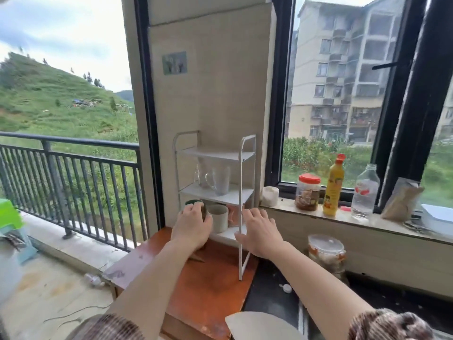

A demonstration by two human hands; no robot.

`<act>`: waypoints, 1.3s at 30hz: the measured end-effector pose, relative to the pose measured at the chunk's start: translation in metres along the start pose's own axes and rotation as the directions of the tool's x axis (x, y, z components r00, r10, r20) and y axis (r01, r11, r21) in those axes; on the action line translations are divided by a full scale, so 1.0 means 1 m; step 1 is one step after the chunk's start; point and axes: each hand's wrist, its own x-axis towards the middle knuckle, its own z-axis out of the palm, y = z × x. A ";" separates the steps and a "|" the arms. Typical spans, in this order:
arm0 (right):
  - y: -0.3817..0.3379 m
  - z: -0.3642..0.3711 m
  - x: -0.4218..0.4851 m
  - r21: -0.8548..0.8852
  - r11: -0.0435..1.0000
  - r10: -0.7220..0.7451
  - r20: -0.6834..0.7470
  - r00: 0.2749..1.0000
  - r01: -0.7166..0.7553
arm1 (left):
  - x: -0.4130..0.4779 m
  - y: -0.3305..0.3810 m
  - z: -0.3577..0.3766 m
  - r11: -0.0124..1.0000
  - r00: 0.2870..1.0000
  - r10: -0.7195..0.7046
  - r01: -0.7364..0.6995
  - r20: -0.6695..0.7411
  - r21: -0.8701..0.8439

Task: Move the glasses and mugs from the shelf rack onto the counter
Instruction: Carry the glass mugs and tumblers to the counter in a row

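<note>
Red-brown wood tops the desk (210, 290) at frame centre, carrying a white shelf rack (235, 196) before a beige tiled pillar. The left hand (193, 225) curls round a green-rimmed mug (195, 203) at the lowest shelf. The right hand (257, 231) is spread beside the front post. Clear glasses (220, 180) stand on the middle shelf.

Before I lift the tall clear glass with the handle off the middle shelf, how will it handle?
The tall glass looks rigid and likely fragile, being clear-walled. Its smooth side may be slippery; the handle should give a surer grip. It stands close beside a second glass, so it may clink.
</note>
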 end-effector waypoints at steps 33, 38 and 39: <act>-0.091 0.101 0.295 0.817 0.358 0.624 0.151 0.766 -0.452 | 0.336 -0.107 0.062 0.631 0.950 -0.023 0.255 0.311 -0.733; -0.080 0.089 0.283 0.829 0.228 0.762 0.174 0.623 -0.511 | 0.332 -0.101 0.060 0.588 0.922 -0.022 0.325 0.386 -0.741; -0.078 0.085 0.280 0.830 0.204 0.777 0.185 0.601 -0.519 | 0.330 -0.101 0.058 0.584 0.918 -0.033 0.338 0.395 -0.738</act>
